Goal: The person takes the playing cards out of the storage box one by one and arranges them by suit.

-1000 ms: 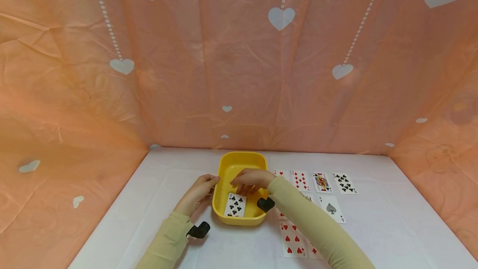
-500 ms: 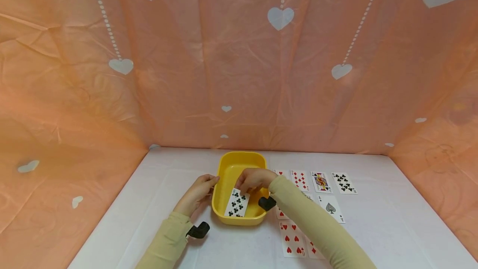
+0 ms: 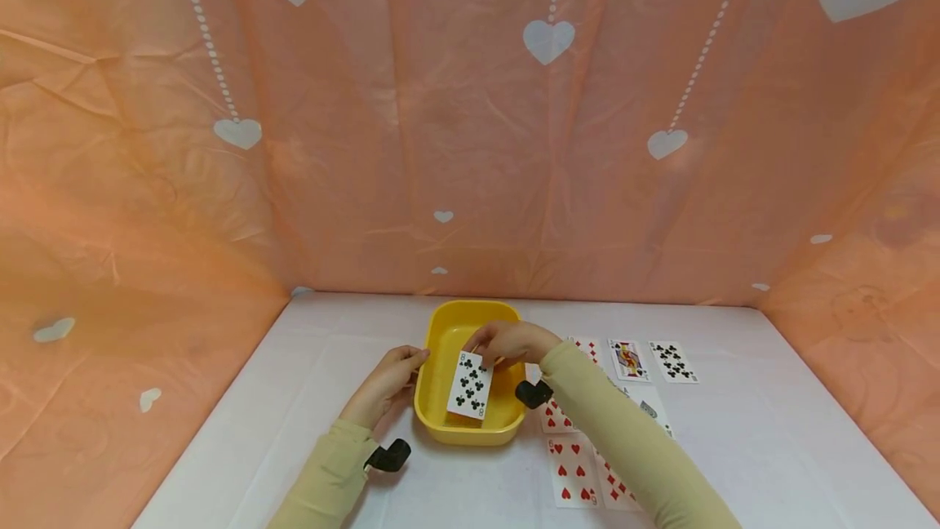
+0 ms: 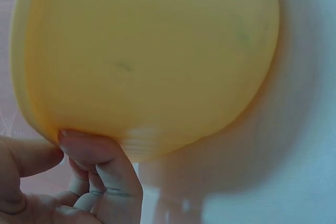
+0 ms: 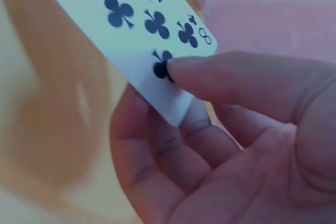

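My right hand (image 3: 510, 343) pinches a playing card, the eight of clubs (image 3: 470, 384), by its upper right corner. In the right wrist view the thumb lies on the face of the card (image 5: 144, 19) and the fingers are curled behind it. The card is tilted and raised inside a yellow plastic tub (image 3: 507, 423). With thumb and forefinger my left hand (image 3: 387, 382) pinches the left rim of the tub. That grip shows close up in the left wrist view, where the hand (image 4: 94, 177) holds the tub's edge (image 4: 157, 77).
Several face-up cards lie in rows on the white table (image 3: 294, 398) right of the tub: a jack (image 3: 628, 360), a ten of clubs or similar black card (image 3: 673, 362), the six of hearts (image 3: 572, 472). My right forearm hides some. Orange heart-patterned sheeting (image 3: 470, 145) stands behind.
The right hand has taken hold of the eight of clubs and lifted it off the tub's floor, moving slightly right. The left hand keeps its place on the rim.
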Action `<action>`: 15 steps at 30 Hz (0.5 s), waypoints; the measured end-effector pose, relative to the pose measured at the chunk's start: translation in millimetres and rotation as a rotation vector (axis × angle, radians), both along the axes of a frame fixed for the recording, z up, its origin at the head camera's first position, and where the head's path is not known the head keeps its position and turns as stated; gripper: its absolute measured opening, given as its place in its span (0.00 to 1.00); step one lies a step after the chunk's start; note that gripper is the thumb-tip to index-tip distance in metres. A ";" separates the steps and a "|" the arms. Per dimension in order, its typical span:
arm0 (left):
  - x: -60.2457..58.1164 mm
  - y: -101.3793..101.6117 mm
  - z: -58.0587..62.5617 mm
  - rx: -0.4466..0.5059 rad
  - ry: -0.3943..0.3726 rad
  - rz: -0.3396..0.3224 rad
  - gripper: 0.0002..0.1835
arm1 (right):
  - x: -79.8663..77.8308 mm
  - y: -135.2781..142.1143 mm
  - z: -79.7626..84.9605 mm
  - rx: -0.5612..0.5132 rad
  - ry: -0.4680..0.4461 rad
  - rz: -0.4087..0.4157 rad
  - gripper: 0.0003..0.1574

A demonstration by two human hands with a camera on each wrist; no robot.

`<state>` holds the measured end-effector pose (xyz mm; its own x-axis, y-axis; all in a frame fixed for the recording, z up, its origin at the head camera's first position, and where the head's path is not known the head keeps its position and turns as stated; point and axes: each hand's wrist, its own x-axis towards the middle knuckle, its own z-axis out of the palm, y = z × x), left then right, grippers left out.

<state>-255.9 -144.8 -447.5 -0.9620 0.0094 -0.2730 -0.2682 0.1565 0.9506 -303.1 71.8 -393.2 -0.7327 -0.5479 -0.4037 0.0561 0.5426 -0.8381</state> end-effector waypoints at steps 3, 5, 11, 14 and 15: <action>0.7 -0.5 0.6 0.004 0.005 -0.005 0.16 | -0.4 8.6 6.2 -0.070 0.016 -0.019 0.23; 1.3 -1.0 1.2 0.011 0.008 -0.011 0.16 | -0.3 16.0 10.8 -0.115 0.020 -0.036 0.23; 1.4 -0.7 2.7 -0.002 -0.003 -0.017 0.16 | 2.1 45.2 20.1 -0.251 0.004 -0.065 0.25; 1.4 -0.1 3.3 -0.017 -0.010 -0.019 0.16 | 5.1 61.5 21.8 -0.335 0.019 -0.082 0.26; 1.5 0.3 3.8 -0.016 -0.010 -0.016 0.16 | 6.5 67.2 22.3 -0.362 0.026 -0.086 0.26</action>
<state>-254.4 -144.5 -443.7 -0.9590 0.0207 -0.2825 -0.2746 0.1763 0.9453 -296.6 139.0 -370.9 -0.7895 -0.5881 -0.1758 0.0649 0.2049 -0.9766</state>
